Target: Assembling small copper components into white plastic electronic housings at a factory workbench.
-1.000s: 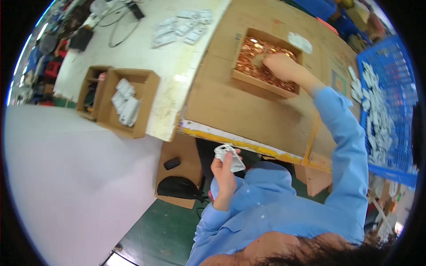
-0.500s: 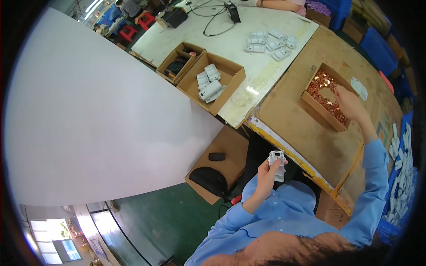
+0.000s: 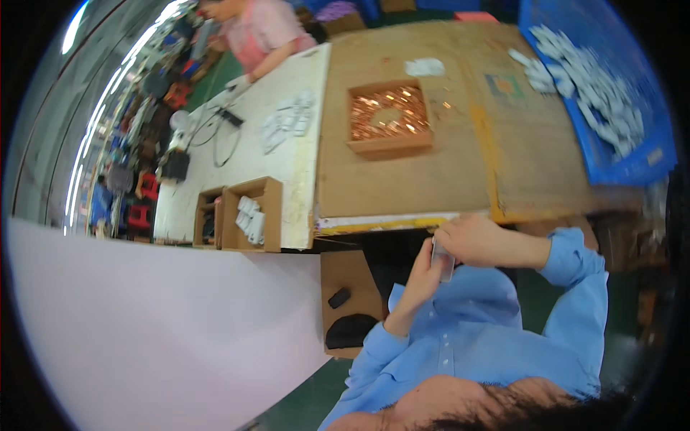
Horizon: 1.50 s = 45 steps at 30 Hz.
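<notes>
Close in front of my body, my left hand (image 3: 421, 276) grips a white plastic housing (image 3: 446, 269), slim and oblong. My right hand (image 3: 471, 240) is bent over the housing's upper end, its fingers pinched together; anything between them is hidden. Beyond both hands, on the brown board-covered table (image 3: 410, 190), stands a small cardboard box (image 3: 394, 146) holding many shiny copper-coloured metal pieces (image 3: 363, 121). A flat white part (image 3: 425, 67) lies just behind that box.
Several white housings (image 3: 289, 118) and a black cable lie on the white table (image 3: 305, 169) at left. An open carton (image 3: 272, 208) there holds more housings. A blue crate (image 3: 624, 174) of white parts stands far right. A person in pink (image 3: 269, 32) leans at the far left.
My right hand has left the box of copper pieces and come to the housing in my left hand. The whole view has swung to the right.
</notes>
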Motion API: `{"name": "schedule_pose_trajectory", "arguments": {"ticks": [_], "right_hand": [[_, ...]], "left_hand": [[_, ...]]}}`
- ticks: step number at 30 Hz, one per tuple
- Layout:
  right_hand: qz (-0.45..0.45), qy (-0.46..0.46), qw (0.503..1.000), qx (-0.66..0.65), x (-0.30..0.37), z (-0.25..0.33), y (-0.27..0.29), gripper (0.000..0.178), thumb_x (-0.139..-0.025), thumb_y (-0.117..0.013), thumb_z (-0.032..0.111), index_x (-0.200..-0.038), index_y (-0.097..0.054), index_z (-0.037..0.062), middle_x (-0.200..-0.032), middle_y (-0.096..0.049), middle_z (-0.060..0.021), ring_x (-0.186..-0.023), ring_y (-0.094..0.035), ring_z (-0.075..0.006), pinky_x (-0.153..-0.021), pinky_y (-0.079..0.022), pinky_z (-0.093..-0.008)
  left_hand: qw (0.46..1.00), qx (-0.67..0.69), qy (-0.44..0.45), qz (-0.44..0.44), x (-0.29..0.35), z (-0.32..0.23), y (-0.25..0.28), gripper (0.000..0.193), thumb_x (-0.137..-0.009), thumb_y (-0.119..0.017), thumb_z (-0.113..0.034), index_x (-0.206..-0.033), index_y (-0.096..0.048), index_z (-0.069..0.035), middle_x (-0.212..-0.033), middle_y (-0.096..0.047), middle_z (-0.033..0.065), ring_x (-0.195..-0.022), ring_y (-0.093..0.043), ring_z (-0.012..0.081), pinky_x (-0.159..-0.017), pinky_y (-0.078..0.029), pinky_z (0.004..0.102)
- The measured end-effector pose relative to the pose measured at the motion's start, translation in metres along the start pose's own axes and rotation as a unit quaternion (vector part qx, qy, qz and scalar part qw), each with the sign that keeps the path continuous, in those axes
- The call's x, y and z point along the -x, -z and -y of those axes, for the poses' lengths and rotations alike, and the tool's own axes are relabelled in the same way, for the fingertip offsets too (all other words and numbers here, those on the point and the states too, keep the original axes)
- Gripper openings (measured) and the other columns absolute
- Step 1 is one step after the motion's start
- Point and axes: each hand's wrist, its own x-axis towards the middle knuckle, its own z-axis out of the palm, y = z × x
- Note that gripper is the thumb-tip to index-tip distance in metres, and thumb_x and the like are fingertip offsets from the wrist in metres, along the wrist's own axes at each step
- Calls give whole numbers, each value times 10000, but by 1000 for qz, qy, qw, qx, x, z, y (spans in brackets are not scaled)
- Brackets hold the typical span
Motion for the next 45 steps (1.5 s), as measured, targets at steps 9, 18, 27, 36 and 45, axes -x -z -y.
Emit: {"name": "schedule_pose_trajectory", "arguments": {"ticks": [9,18,27,36,45], "right_hand": [[28,-156,984,84,79,41,4,149,-770,-646,193,-804,-596,56,-724,-602,-47,-704,-640,-198,-616,-432,-310],[137,-243,960,38,118,72,13,200,-787,-692,207,-847,-641,23,-742,-625,-67,-698,-643,-209,-625,-430,-313],[182,-213,959,42,126,43,21,128,-761,-673,143,-824,-629,40,-751,-619,-64,-719,-645,-212,-650,-437,-306],[28,-300,952,-47,162,11,10,191,-788,-671,137,-882,-529,49,-806,-605,-98,-790,-631,-301,-677,-490,-413],[16,-310,936,-164,167,-15,17,198,-791,-678,141,-900,-538,52,-818,-629,-106,-807,-634,-323,-672,-487,-435]], "left_hand": [[962,-167,63,205,-14,-35,-45,207,-974,-541,-200,-1097,-582,-39,-871,-663,52,-748,-609,97,-645,-473,213],[931,-153,106,312,-12,-22,-75,169,-904,-586,-165,-969,-611,-11,-832,-657,27,-758,-582,81,-671,-455,231],[947,-125,159,252,-15,-13,-96,222,-935,-574,-215,-1019,-597,-11,-801,-640,49,-657,-607,111,-571,-468,244],[972,-84,141,171,-17,14,-126,253,-970,-546,-220,-1079,-591,4,-863,-678,104,-672,-668,151,-569,-506,243],[986,-103,112,74,-23,30,-142,214,-955,-570,-196,-993,-625,7,-838,-687,86,-653,-652,127,-563,-487,222]]}}
